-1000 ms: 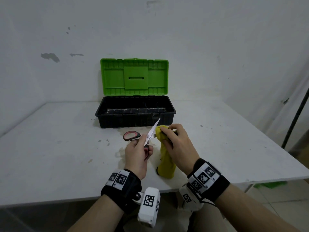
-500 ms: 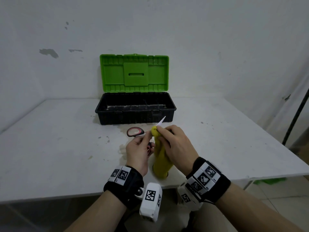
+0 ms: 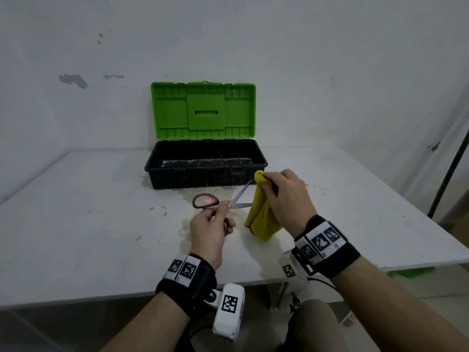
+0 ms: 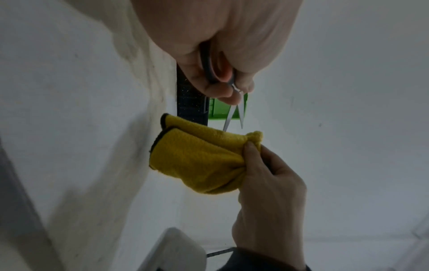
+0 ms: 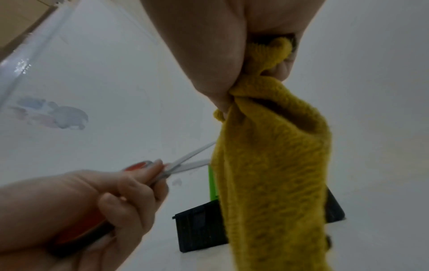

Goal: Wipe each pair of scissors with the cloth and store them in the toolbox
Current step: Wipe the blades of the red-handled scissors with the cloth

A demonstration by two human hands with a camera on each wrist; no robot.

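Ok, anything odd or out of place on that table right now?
Only a brownish dried stain on the table before the open toolbox. The scissors, blades spread, and cloth look normal.

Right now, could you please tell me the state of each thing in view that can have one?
Toolbox: open, lid upright, on the table.
Scissors: blades apart, held above the table by the left hand.
Cloth: bunched, hanging from the right hand, at the blade tips.
Left hand: grips the scissors' handles.
Right hand: pinches the cloth's top.
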